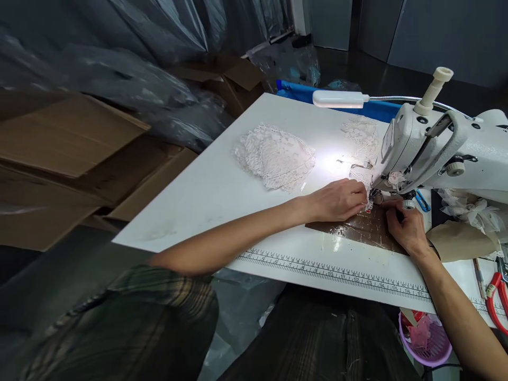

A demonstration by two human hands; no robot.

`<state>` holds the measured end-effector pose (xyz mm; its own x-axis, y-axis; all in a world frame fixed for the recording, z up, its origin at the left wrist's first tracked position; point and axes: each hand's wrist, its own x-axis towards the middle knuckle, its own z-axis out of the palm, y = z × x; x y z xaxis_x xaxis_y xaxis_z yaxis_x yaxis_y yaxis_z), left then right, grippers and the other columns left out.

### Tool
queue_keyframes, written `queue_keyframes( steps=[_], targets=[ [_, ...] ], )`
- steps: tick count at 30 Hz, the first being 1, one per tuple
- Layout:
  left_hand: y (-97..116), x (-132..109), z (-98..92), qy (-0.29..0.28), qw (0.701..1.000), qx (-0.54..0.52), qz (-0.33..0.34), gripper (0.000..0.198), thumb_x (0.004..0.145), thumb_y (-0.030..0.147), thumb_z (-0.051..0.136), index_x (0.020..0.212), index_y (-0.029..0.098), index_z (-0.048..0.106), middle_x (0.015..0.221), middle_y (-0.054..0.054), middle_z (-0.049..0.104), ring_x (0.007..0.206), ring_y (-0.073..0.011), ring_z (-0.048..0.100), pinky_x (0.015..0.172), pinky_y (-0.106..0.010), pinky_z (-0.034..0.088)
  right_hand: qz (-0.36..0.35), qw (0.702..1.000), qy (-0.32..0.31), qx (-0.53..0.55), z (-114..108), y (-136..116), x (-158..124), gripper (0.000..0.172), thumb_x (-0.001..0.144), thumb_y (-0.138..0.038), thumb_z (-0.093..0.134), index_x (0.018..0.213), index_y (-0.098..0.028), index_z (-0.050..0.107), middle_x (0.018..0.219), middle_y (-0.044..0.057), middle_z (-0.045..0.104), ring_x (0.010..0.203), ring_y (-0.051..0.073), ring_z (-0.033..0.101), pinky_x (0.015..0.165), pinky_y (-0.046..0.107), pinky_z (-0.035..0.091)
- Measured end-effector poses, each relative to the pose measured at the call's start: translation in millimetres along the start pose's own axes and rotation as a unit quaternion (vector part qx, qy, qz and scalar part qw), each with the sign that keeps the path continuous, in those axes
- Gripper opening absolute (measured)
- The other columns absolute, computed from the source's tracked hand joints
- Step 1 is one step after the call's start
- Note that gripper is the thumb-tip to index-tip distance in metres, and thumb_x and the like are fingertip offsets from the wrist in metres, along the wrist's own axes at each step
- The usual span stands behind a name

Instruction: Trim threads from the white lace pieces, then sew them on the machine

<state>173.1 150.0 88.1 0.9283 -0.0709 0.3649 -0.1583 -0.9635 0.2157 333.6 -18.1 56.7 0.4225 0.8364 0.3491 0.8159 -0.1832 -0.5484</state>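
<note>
A white sewing machine [400,143] stands at the right of the white table, its needle area lit by a lamp. My left hand [342,200] is closed at the left of the needle, its fingertips pinching the edge of a white lace piece [362,174]. On the other side of the presser foot is my right hand [408,227], fingers curled and thumb close to the needle; what it holds, if anything, is hidden. Under both hands lies a shiny brown sheet [361,230]. A pile of white lace pieces [275,156] rests left of the machine, and more lace [361,135] lies behind the needle.
A printed ruler [337,272] runs along the table's front edge. Red-handled pliers [494,296] lie at the far right, above a purple basket [432,354]. A white lamp [340,99] reaches over the table. Cardboard boxes [67,137] and plastic sheeting [138,79] fill the left.
</note>
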Motion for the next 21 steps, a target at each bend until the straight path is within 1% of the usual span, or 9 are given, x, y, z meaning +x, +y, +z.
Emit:
queue_keyframes(
  steps=[2,4,5,9,12,14,16,18,21],
  targets=[
    [-6.8,1.8,13.2,-0.004,0.998,0.046,0.046,0.026,0.098,0.021,0.044,0.103,0.012,0.069,0.103,-0.013,0.07,0.087,-0.0195,0.064,0.078,-0.035,0.051,-0.009,1.0,0.003,0.003,-0.2,0.0,-0.5,0.028,0.082,-0.022,0.045,0.092,-0.019,0.071,0.092,0.009,0.071,0.089,0.023,0.064,0.08,0.037,0.052],
    [-10.8,2.4,19.1,-0.011,0.994,0.067,0.081,0.028,0.099,0.022,0.043,0.106,0.012,0.068,0.109,-0.015,0.069,0.089,-0.0204,0.063,0.077,-0.036,0.051,-0.009,1.0,0.0,0.001,-0.5,-0.1,-0.8,0.028,0.082,-0.022,0.045,0.092,-0.018,0.071,0.092,0.009,0.071,0.089,0.023,0.065,0.081,0.037,0.052],
    [-11.8,2.4,19.7,-0.015,0.994,0.071,0.087,0.028,0.099,0.023,0.042,0.106,0.012,0.068,0.11,-0.016,0.069,0.089,-0.0206,0.063,0.078,-0.036,0.051,-0.006,1.0,-0.003,0.0,-0.7,-0.2,-0.9,0.028,0.082,-0.022,0.046,0.093,-0.018,0.071,0.093,0.009,0.071,0.09,0.023,0.064,0.08,0.037,0.052],
    [-11.7,1.3,17.4,-0.042,0.995,0.059,0.068,0.027,0.099,0.024,0.044,0.099,0.012,0.068,0.108,-0.015,0.069,0.091,-0.0205,0.062,0.084,-0.037,0.05,0.016,1.0,-0.016,-0.021,-0.4,-0.8,-2.3,0.029,0.084,-0.024,0.046,0.095,-0.018,0.073,0.095,0.01,0.071,0.088,0.023,0.064,0.072,0.034,0.052],
    [-11.5,1.1,17.3,-0.041,0.998,0.023,0.05,0.025,0.098,0.026,0.047,0.096,0.012,0.068,0.106,-0.015,0.069,0.092,-0.0208,0.062,0.086,-0.037,0.051,0.013,0.998,-0.03,-0.045,0.1,-1.2,-4.2,0.03,0.086,-0.026,0.047,0.098,-0.019,0.074,0.096,0.009,0.069,0.083,0.022,0.062,0.068,0.032,0.05],
    [-12.8,1.3,17.2,-0.024,0.999,-0.018,0.032,0.026,0.098,0.028,0.048,0.098,0.012,0.068,0.103,-0.014,0.069,0.091,-0.0203,0.062,0.085,-0.036,0.052,-0.024,0.995,-0.054,-0.074,-0.2,-2.1,-5.0,0.03,0.087,-0.026,0.048,0.1,-0.022,0.074,0.1,0.009,0.068,0.083,0.022,0.061,0.067,0.032,0.05],
    [-15.2,2.0,16.3,-0.014,0.998,-0.062,0.016,0.025,0.099,0.026,0.047,0.1,0.013,0.068,0.101,-0.012,0.069,0.091,-0.0187,0.062,0.084,-0.032,0.053,-0.072,0.99,-0.069,-0.103,-1.2,-3.5,-4.9,0.031,0.088,-0.027,0.047,0.103,-0.023,0.075,0.103,0.01,0.068,0.087,0.023,0.06,0.068,0.033,0.049],
    [-18.2,3.2,14.8,-0.018,0.996,-0.086,0.007,0.023,0.098,0.021,0.047,0.103,0.016,0.069,0.102,-0.01,0.069,0.092,-0.017,0.063,0.082,-0.029,0.053,-0.107,0.985,-0.071,-0.113,-2.5,-4.7,-4.4,0.033,0.09,-0.026,0.046,0.104,-0.022,0.075,0.104,0.011,0.067,0.091,0.024,0.059,0.069,0.033,0.049],
    [-22.0,5.8,13.1,-0.031,0.995,-0.093,-0.005,0.02,0.096,0.019,0.053,0.105,0.017,0.07,0.103,-0.008,0.068,0.093,-0.017,0.064,0.077,-0.027,0.052,-0.131,0.983,-0.066,-0.11,-4.2,-4.2,-4.3,0.035,0.091,-0.025,0.044,0.105,-0.022,0.075,0.104,0.011,0.067,0.092,0.024,0.058,0.068,0.033,0.048]
  ],
)
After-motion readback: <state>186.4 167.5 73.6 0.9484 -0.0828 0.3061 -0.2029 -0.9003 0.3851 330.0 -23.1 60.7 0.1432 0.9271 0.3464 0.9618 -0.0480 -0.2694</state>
